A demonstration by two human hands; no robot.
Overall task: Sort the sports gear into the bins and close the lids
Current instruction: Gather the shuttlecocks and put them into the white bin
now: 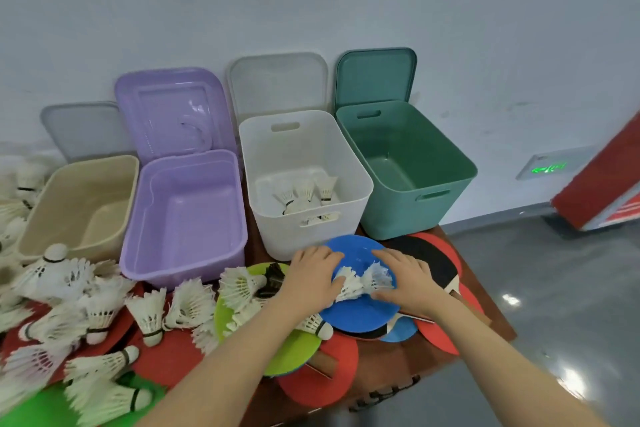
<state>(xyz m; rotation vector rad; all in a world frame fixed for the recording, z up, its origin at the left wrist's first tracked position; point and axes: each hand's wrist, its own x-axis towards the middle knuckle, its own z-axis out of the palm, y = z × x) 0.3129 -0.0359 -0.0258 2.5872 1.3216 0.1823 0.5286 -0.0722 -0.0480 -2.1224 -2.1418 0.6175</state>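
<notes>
Four open bins stand along the wall: beige (41,215), purple (194,256), white (304,236) and green (446,184), each lid propped up behind. The white bin holds a few shuttlecocks (304,196). My left hand (311,277) and right hand (407,276) curl around a small bunch of white shuttlecocks (362,281) lying on a blue disc (360,312) in front of the white bin. Many more shuttlecocks (104,308) are scattered at the left over red paddles and green discs.
Red and black table tennis paddles (433,263) overlap at the table's right end, near its edge. A green disc (287,354) lies under my left forearm. Grey floor and a red board show at the right.
</notes>
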